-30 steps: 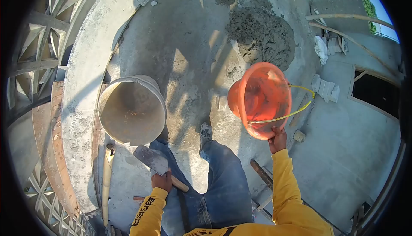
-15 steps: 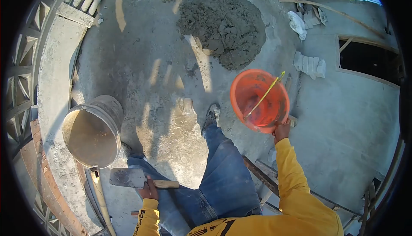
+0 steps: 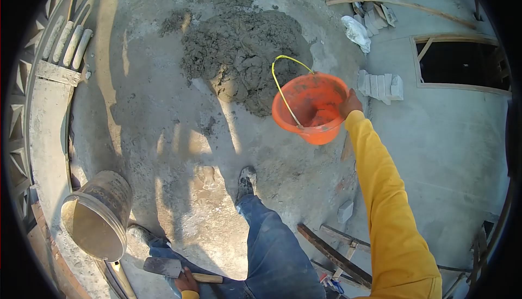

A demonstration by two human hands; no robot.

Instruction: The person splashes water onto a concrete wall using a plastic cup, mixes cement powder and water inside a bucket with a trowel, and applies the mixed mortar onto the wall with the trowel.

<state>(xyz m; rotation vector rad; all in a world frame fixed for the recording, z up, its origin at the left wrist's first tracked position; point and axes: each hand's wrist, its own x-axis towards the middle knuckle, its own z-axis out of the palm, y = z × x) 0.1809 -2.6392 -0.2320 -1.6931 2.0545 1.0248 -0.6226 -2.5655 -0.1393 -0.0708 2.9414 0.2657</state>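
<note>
Head view: the orange bucket [image 3: 304,103] is held out ahead of the body, over the near right side of the mortar [image 3: 239,43] as seen, with its mouth tilted toward the camera. Its rim is clamped at the right side by the right grip [image 3: 351,104]; the yellow handle [image 3: 294,60] is not held. Whether the floor [image 3: 136,136] is touched by the base cannot be told.

Only smears can be seen inside, so a light load is judged; some flex may be expected at the plastic rim, and slickness where it is wet. A more even hold could be taken by the handle. The trowel [image 3: 164,267], judged stiff, is clasped near its blade by the left grip [image 3: 186,281].

Edges are set by the blocks [image 3: 380,86] just right of the orange bucket, by timber [image 3: 334,256] beside the right leg [image 3: 277,244], and by the grey bucket [image 3: 115,190] at left. Wider room is offered by the floor between the grey bucket and the mortar.
</note>
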